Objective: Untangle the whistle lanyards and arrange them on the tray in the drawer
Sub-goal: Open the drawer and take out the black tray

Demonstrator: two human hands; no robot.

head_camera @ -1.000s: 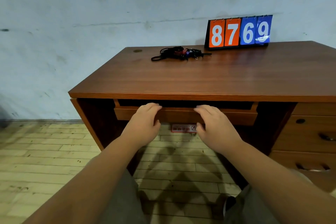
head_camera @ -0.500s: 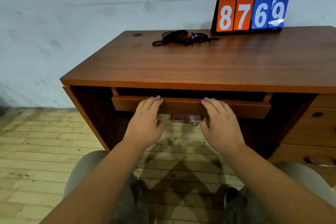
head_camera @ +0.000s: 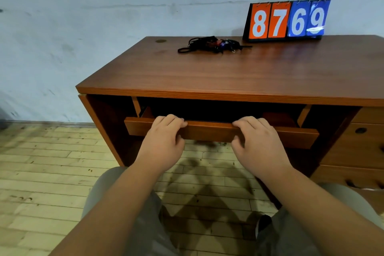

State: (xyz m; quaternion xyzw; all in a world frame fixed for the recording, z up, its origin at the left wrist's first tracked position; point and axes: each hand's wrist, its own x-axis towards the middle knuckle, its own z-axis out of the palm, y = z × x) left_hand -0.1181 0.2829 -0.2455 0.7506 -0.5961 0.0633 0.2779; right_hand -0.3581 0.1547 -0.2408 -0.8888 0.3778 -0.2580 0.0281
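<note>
While both of my forearms reach forward and slightly inward from the bottom of the view, my left hand and my right hand sit side by side on the front panel of the drawer, palms down. On each hand the fingers curl over the panel's top edge and the thumb tucks under its lower edge, so both hands are clamped on that wooden front, with a bare stretch of panel between them. My wrists are nearly straight and my knuckles are raised. Just beyond my fingertips the drawer stands partly out from under the desk top, its inside dark; I cannot tell what lies in it. Well beyond my grip, near the back edge of the desk, the tangled whistle lanyards lie in a dark heap, one black loop trailing toward my left. Just to the right of that heap a flip scoreboard stands against the wall, reading 8769. Below my forearms are my knees in grey trousers, over a pale plank floor.
</note>
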